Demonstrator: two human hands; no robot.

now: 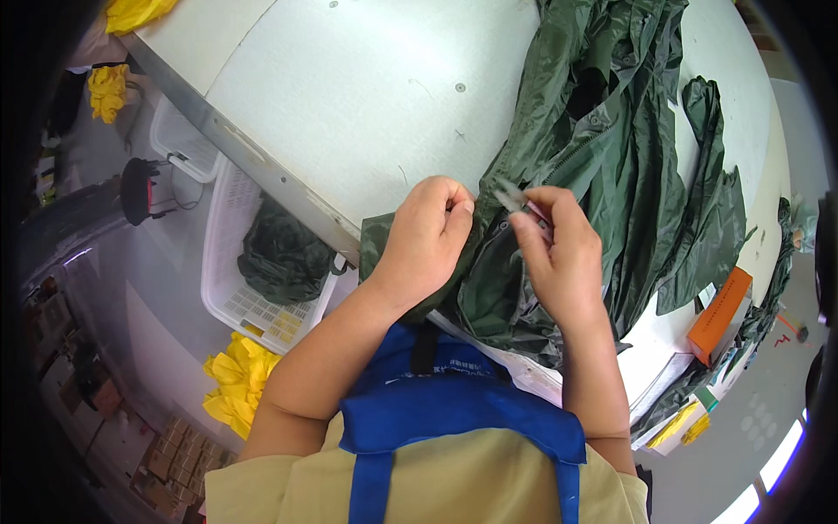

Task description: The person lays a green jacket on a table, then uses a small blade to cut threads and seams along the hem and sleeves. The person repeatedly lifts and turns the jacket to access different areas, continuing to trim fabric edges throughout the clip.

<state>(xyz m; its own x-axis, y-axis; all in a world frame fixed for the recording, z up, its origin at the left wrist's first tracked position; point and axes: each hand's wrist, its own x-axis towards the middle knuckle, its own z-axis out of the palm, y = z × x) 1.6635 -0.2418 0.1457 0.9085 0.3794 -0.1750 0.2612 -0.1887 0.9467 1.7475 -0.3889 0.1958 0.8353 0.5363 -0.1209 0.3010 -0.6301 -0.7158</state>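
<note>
A dark green, shiny garment [642, 188] with a zipper lies bunched over the table edge in front of me. My left hand [423, 240] is closed in a pinch at the garment's left side; what sits between its fingertips is hidden. Gripped in my right hand [563, 253] is a pair of thread snips [511, 197], its metal blades pointing up and left over the fabric near the zipper. A little reddish handle shows between thumb and fingers. The blade tips are a short way right of my left hand's fingers.
The white table [349, 96] has a metal edge on its left. Below stand a white basket [223, 249] holding dark green fabric and another basket [175, 131]. Yellow fabric [240, 380] lies beside them. An orange box [720, 314] and papers [659, 384] are on the right.
</note>
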